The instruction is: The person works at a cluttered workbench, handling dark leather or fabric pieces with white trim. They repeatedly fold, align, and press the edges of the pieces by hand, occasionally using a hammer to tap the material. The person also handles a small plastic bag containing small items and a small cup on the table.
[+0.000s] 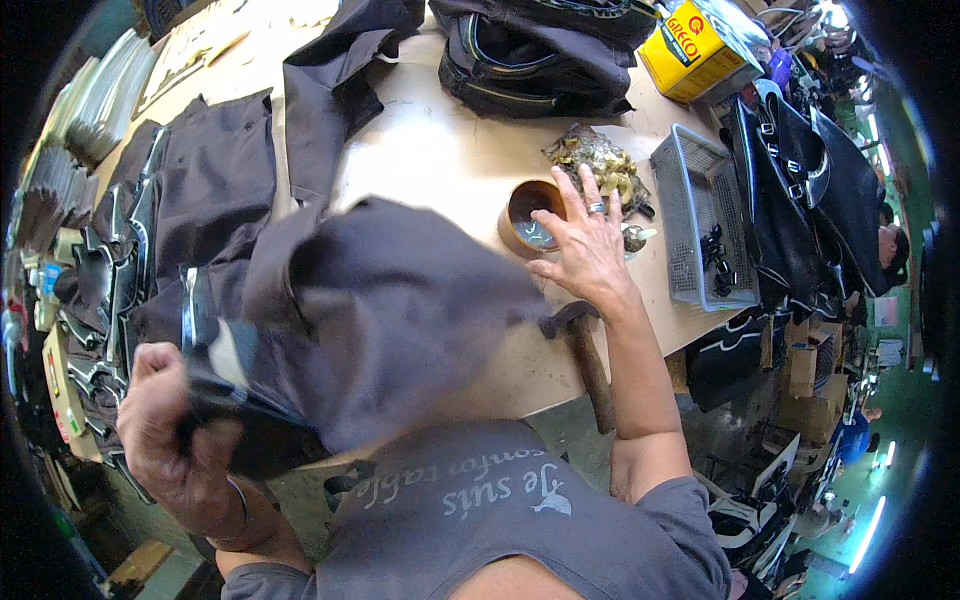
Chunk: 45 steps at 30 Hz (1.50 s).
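Observation:
My left hand (170, 420) is closed on a blurred dark grey fabric piece (390, 290) with glossy black and pale trim, lifted at the table's left front. My right hand (585, 240) has its fingers spread over a round brown cup (510, 220), a fingertip at its opening, where something bluish grey shows. Behind that hand lies a crusted clump of yellowish pieces (605, 160); beside it is a small object with a white tip (637, 238). A hammer (595, 385) with a wooden handle lies just left of my right forearm, its head partly near the fabric.
The pale table (400, 140) holds dark fabric pieces (210, 170), bags (530, 55), stacked sheets (90, 100), a yellow box (685, 50) and a grey mesh basket (680, 220) of black fittings. Black bags (830, 200) hang at the right; boxes (810, 420) and co-workers (855, 435) are beyond.

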Motion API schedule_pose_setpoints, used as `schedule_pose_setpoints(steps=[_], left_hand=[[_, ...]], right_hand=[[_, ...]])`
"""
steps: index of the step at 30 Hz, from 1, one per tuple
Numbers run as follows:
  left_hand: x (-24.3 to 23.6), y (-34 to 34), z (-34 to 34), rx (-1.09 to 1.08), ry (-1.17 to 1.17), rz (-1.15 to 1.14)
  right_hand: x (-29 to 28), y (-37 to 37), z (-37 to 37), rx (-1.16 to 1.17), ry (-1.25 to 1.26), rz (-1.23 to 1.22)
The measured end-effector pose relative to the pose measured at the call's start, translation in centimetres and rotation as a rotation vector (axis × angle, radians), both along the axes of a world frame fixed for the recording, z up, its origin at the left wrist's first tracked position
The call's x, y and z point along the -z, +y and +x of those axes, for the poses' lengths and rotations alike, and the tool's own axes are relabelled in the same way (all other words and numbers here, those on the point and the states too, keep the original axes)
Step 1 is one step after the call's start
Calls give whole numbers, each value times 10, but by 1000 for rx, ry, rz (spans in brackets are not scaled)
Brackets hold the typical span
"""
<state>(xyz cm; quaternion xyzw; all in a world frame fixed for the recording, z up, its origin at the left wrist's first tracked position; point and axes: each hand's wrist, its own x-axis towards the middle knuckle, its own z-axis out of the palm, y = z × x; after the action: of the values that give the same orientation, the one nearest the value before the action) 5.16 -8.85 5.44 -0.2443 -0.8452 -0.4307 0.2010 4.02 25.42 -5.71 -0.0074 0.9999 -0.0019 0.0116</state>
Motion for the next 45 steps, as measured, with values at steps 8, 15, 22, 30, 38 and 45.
schedule_pose_setpoints(steps=[8,15,22,30,38,45], left_hand=[[22,48,-30,419,-723,-100],[53,64,-50,553,-1111,65],[66,66,-50,649,-1229,293],[68,64,-44,583,-1277,443],[79,64,-44,529,-1265,444],[78,64,-44,532,-1282,497]], right_hand=[[9,5,-6,23,-103,-18],[-30,-19,23,-161,289,-328],[-42,-82,35,-436,437,-403],[-24,-92,40,-521,501,-173],[-24,-89,30,-329,472,-122],[-14,-88,35,-389,534,-232]])
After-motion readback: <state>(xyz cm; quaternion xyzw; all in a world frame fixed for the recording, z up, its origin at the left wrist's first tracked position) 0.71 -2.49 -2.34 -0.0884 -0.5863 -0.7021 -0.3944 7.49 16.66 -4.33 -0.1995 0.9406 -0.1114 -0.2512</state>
